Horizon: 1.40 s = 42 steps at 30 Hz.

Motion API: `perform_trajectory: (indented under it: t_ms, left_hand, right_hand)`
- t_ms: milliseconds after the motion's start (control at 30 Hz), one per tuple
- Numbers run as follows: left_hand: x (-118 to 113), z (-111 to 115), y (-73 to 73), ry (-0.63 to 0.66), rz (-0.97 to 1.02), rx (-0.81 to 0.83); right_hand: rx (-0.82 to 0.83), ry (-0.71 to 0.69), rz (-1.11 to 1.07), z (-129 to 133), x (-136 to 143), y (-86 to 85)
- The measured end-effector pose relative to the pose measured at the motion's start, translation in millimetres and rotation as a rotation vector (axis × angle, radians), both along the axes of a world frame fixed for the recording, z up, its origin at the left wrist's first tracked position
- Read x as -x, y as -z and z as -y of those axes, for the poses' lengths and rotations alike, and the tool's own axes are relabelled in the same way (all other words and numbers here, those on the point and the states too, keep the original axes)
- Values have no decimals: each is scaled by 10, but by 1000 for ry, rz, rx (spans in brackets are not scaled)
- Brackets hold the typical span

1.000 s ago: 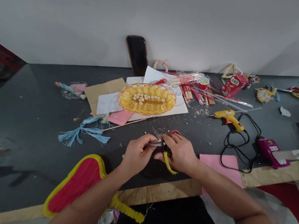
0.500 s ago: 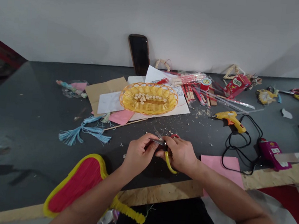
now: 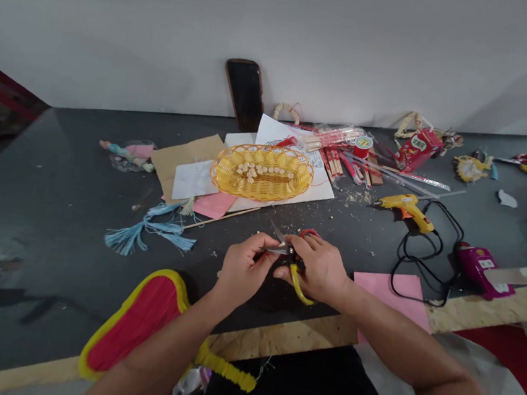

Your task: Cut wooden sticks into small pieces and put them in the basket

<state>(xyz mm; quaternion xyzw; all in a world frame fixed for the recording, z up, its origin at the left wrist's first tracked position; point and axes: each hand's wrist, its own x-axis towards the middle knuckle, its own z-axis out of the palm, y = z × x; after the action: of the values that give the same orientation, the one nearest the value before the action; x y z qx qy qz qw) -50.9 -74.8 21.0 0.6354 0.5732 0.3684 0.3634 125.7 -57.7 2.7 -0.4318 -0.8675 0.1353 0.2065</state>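
Observation:
Over the front of the dark table, my right hand (image 3: 324, 268) is closed around a pair of scissors (image 3: 300, 288) with red and yellow handles. The blades are apart and point left, toward my other hand. My left hand (image 3: 245, 267) pinches a small pale piece (image 3: 282, 244) at the blades; its exact kind is too small to make out. Just beyond my hands, a yellow woven basket (image 3: 259, 191) holds several small cream flower-like pieces (image 3: 251, 171). Pale crumbs lie scattered on the table between the basket and the scissors.
A yellow glue gun (image 3: 406, 210) with a black cord lies right, near a purple box (image 3: 483, 268) and pink paper (image 3: 392, 290). Blue tassels (image 3: 148, 230) and a red fan-like piece with yellow edging (image 3: 135, 318) are left. A phone (image 3: 245, 93) leans on the wall.
Both hands stay in nearly the same place. The scissor blades and the left fingers have shifted very slightly.

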Motion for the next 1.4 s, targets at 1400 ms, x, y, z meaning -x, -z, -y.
perform_trajectory:
  t_ms: [1400]
  left_hand:
    - [3,1,-4,48,14,1]
  right_hand:
    - [-3,-1,93,5,-23,-51]
